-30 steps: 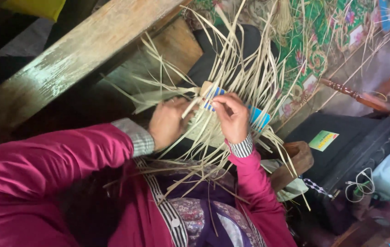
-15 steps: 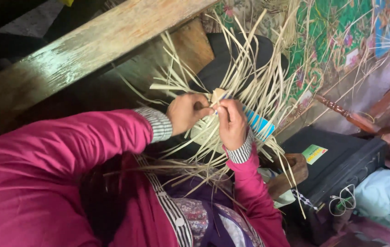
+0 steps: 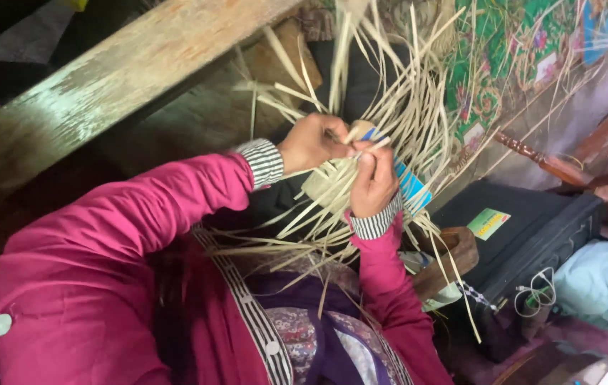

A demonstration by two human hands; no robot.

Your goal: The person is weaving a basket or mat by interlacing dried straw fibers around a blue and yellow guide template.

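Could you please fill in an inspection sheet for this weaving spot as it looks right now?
Surface: worn wooden beam crosses above the work.
Job's things: pale straw strips fan out from a woven piece.
Clutter: black case, wooden block.
Hands: left hand and right hand pinch strips close together.
Cables: a white cord coiled on the case.
Surroundings: green floral cloth.

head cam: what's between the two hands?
In the head view, the left hand and right hand nearly meet; the narrow gap holds pale straw strips and the tip of a blue-and-white piece they pinch.
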